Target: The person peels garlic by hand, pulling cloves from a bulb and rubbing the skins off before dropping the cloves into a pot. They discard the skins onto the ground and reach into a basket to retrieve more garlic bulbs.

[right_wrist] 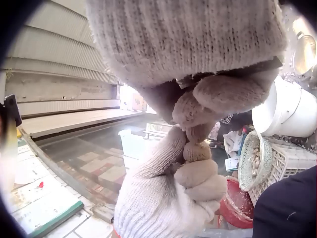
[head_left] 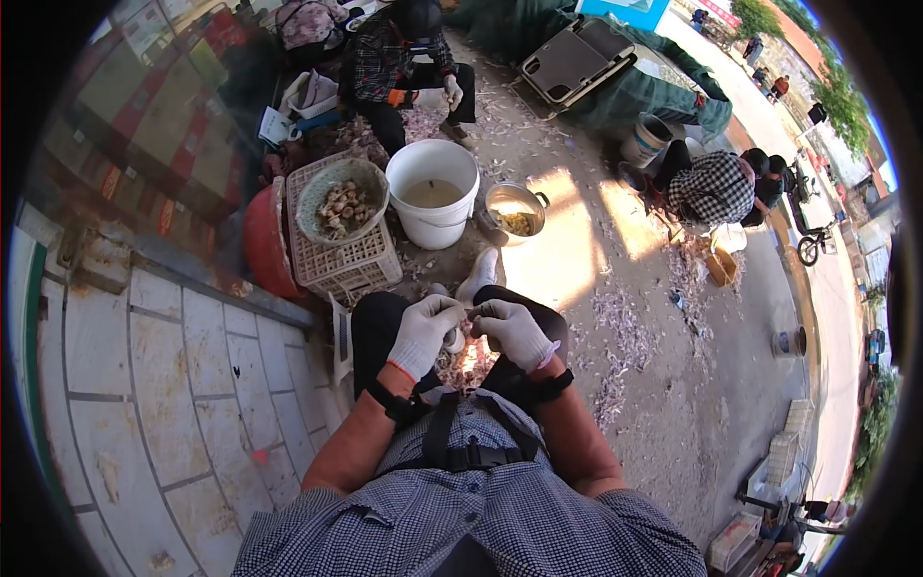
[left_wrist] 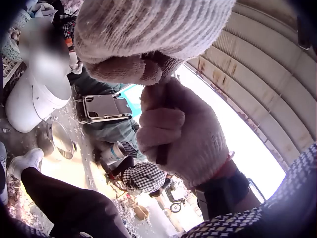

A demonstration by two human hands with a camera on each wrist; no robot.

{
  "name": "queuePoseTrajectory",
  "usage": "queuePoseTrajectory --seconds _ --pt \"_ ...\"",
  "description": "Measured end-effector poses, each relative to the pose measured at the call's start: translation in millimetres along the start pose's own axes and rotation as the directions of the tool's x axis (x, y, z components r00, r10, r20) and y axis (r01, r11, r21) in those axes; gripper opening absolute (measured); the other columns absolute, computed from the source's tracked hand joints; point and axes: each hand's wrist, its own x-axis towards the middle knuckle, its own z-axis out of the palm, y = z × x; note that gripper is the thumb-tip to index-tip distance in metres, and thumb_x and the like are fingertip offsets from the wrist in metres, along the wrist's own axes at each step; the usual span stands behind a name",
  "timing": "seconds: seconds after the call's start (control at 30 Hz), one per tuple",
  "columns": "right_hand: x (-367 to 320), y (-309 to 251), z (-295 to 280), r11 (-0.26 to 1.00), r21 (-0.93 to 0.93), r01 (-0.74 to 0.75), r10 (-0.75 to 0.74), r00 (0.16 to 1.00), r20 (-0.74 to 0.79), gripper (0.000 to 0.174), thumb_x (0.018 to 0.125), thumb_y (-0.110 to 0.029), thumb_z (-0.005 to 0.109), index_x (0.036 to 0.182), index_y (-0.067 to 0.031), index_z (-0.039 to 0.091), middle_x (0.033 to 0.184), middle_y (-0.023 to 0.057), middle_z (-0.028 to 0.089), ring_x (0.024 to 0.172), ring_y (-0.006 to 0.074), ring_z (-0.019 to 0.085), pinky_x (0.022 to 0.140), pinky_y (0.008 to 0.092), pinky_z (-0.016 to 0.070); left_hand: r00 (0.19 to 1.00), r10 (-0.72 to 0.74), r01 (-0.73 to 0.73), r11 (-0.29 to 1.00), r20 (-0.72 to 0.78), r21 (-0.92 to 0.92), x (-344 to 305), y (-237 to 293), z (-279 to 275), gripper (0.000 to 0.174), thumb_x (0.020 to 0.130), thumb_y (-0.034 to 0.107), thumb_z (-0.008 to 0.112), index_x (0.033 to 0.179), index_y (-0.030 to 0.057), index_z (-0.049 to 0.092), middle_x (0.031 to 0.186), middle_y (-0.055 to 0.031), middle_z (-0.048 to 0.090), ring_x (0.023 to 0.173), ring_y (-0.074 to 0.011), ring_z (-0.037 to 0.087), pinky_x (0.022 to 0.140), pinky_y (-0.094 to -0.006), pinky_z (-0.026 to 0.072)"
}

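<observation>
In the head view both hands, in white knitted gloves, meet fingertip to fingertip over the lap. My left hand (head_left: 425,335) has its fingers curled and pinches a small piece, mostly hidden by the gloves; I cannot tell its kind for certain. The right hand (head_left: 516,333) touches it from the other side, fingers bent. Held in the right hand is a flat dark strip (right_wrist: 270,65) like a small knife blade, running under the curled fingers; its end (left_wrist: 162,154) shows in the left wrist view. Pale pinkish skins (head_left: 473,363) lie below the hands, between the knees.
Ahead stand a white bucket (head_left: 433,197) with liquid and a metal pot (head_left: 515,213) of yellowish pieces. A basin (head_left: 322,226) of garlic sits on a plastic crate (head_left: 351,274) beside a red tub (head_left: 264,245). Skins (head_left: 620,356) litter the floor. Other people (head_left: 409,77) sit nearby.
</observation>
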Motion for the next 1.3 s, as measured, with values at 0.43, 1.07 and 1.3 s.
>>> queuePoseTrajectory --seconds 0.43,1.07,1.3 --pt "28 -10 -56 0.99 0.032 0.139 -0.111 0.89 -0.442 0.056 0.088 -0.016 0.071 0.138 0.0079 0.06 0.086 0.0052 0.07 0.061 0.0069 0.055 0.055 0.0246 0.046 0.969 -0.237 0.236 0.818 0.066 -0.524 24 -41 -30 0.033 0.109 0.037 0.055 0.108 0.0056 0.067 0.087 -0.0053 0.067 0.069 -0.0179 0.066 0.06 -0.0304 0.0523" --pt "9 -18 12 0.952 -0.185 0.243 -0.266 0.957 -0.113 0.021 0.091 -0.012 0.071 0.107 0.002 0.073 0.087 0.0042 0.073 0.077 0.0078 0.063 0.07 0.0257 0.0515 0.961 0.105 0.151 0.581 0.257 -0.8 18 -8 -21 0.052 0.113 0.041 0.04 0.131 -0.0033 0.059 0.127 -0.0182 0.066 0.116 -0.0342 0.063 0.109 -0.0502 0.0486" --pt "-4 -26 43 0.897 -0.289 0.335 -0.386 0.912 -0.14 0.019 0.089 -0.011 0.074 0.104 0.0007 0.071 0.081 0.0025 0.069 0.074 0.0061 0.06 0.07 0.0268 0.0521 0.915 0.282 -0.116 0.869 0.288 -0.482 16 -5 -20 0.057 0.112 0.045 0.036 0.147 0.0011 0.047 0.143 -0.0153 0.057 0.13 -0.0258 0.052 0.116 -0.0385 0.0366"
